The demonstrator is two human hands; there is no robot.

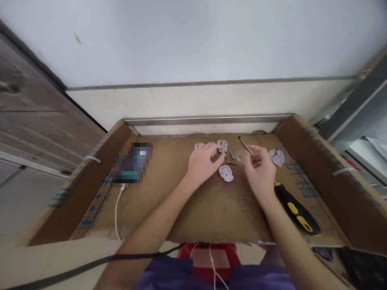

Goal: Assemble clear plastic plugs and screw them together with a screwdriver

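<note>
My left hand (207, 160) reaches over white plug bases with metal pins. Its fingers are apart, and the fingertips are at the rightmost plug base (222, 143); the others are partly hidden behind the hand. Curled fingers of my right hand (260, 171) meet at a clear plastic cover (241, 156), partly hidden by the thumb. Below that hand passes the shaft of a black and yellow screwdriver (298, 211), its tip showing beyond the fingers. Between my hands lie a white plug insert (226, 173) and small brass pins (231, 162).
Another clear plug piece (276, 157) lies right of my right hand. A blurred-out phone (133, 163) with a white cable (116, 215) sits at the left. Cardboard walls (329, 169) edge the work surface. Below the front edge is a red stool (208, 262).
</note>
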